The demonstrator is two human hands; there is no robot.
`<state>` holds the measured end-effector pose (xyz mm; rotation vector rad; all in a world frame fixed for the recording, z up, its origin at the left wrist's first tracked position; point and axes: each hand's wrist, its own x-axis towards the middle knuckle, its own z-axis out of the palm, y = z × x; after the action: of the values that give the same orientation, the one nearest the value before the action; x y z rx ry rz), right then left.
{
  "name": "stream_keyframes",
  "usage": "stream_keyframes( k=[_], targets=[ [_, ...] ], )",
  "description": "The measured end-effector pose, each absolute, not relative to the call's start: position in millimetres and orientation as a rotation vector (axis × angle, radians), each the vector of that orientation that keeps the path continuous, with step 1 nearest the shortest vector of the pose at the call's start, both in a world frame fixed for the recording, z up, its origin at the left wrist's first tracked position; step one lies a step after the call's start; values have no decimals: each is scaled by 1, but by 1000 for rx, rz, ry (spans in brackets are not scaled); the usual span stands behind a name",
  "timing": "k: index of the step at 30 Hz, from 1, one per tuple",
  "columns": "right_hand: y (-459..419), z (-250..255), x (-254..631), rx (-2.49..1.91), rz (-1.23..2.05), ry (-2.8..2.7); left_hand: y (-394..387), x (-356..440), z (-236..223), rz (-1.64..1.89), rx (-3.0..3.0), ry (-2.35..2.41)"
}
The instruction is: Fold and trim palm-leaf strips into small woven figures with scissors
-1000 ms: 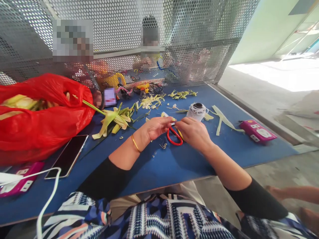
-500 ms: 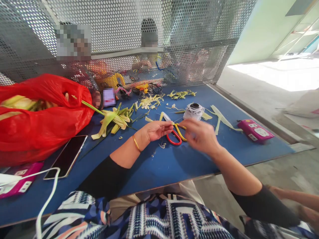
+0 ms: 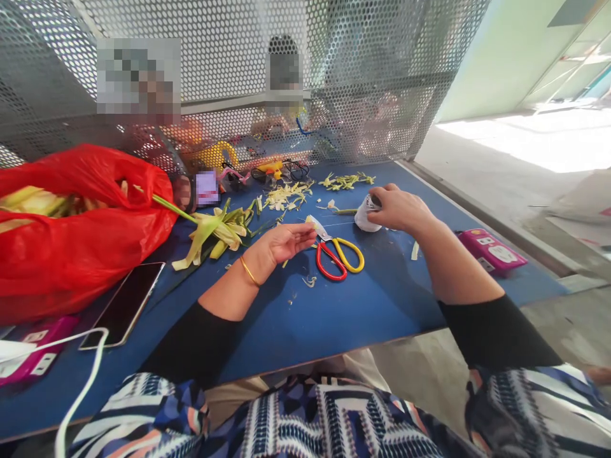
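Note:
My left hand (image 3: 290,244) is closed in a pinch, fingertips just left of the scissors blades. A thin white thread (image 3: 337,224) runs from those fingertips toward a spool (image 3: 366,215) of white thread with a dark core. Whatever else sits between the fingertips is too small to make out. My right hand (image 3: 401,208) grips the top of the spool, which leans a little. Between the hands lie scissors (image 3: 326,236) on the blue table, with one red and one yellow handle loop; neither hand holds the loops.
A red plastic bag (image 3: 95,254) of pale leafy pieces fills the left. Near it are yellow-green leaves (image 3: 214,232), a phone (image 3: 124,305) and a white cable (image 3: 90,381). Shreds (image 3: 289,196) and green bits (image 3: 346,181) lie behind. A magenta pack (image 3: 494,251) sits right; a perforated metal screen (image 3: 229,63) closes the back.
My right hand has left the left fingertips, moved right and back, and taken hold of the spool. My left hand has shifted slightly left. The scissors are now more exposed.

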<state>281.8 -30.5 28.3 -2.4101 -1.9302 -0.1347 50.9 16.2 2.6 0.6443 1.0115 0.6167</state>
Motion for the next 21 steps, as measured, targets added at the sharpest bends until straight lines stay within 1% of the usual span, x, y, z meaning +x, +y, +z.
stream_keyframes(
  k=[2, 6, 10, 14, 19, 20, 21],
  targets=[
    [-30, 27, 287, -2385, -83, -1914, 19, 49, 3, 645, 624, 999],
    [-27, 19, 283, -2420, -175, -1776, 20, 46, 6, 676, 607, 996],
    [-22, 11, 289, -2254, -165, -1874, 21, 42, 11, 709, 571, 1004],
    [-23, 9, 302, -2186, -100, -1903, 26, 37, 18, 736, 562, 996],
    [-49, 6, 277, -1957, -358, -1805, 30, 31, 23, 794, 550, 986],
    [-57, 3, 266, -1949, -304, -1846, 30, 30, 23, 799, 545, 984],
    [-63, -1, 253, -1950, -174, -1964, 30, 30, 23, 803, 537, 984]
  ],
)
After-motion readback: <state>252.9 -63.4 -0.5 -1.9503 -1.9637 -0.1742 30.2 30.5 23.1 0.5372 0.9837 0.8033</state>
